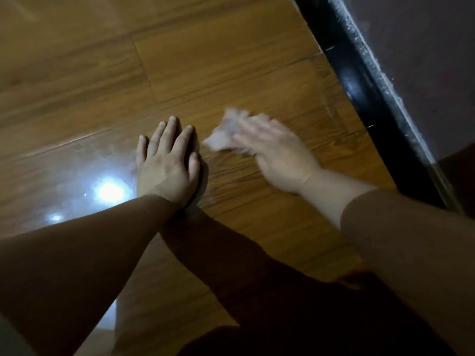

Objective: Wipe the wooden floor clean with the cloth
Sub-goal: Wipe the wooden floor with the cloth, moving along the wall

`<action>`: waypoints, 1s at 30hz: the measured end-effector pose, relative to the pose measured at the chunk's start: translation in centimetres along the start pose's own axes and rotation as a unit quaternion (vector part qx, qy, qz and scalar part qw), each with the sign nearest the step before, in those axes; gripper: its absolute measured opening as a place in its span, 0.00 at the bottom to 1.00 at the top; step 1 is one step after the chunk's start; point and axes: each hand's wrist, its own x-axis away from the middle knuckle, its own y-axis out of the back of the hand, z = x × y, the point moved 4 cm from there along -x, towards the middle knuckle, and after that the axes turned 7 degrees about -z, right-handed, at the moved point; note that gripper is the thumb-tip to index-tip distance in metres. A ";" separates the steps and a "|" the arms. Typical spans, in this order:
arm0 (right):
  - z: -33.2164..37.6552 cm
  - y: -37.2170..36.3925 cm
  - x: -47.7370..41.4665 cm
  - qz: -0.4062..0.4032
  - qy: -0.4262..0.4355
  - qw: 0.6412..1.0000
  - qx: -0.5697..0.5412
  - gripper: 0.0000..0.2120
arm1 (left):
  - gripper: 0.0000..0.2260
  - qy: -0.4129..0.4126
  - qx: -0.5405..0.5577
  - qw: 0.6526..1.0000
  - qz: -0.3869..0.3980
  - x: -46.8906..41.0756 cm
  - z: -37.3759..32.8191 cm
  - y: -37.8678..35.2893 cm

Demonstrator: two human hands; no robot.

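Note:
The wooden floor (205,62) has brown planks and fills most of the view. A crumpled whitish cloth (226,132) lies on it, right of centre. My right hand (277,155) lies over the cloth with fingers stretched flat, pressing it to the floor; hand and cloth are blurred. My left hand (167,160) rests flat on the floor just left of the cloth, fingers straight and together, holding nothing.
A black baseboard (359,80) with a dusty top edge runs diagonally along the right, with a dark wall (424,60) behind it. A bright lamp reflection (109,191) glares on the floor at the left. My knee and dark clothing (282,317) fill the bottom.

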 end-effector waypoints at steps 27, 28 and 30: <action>0.7 -1.5 -6.1 0.059 0.040 0.997 -0.031 0.30 | 0.26 -0.002 0.006 1.000 -0.014 -0.1 0.4 -0.5; -0.3 -0.7 -6.2 0.061 0.073 0.995 -0.024 0.29 | 0.26 -0.005 0.015 1.000 -0.016 -0.6 0.4 -0.5; -4.6 1.0 -5.9 0.005 0.002 1.000 0.001 0.28 | 0.25 0.000 0.027 1.000 -0.012 -0.1 0.8 -0.4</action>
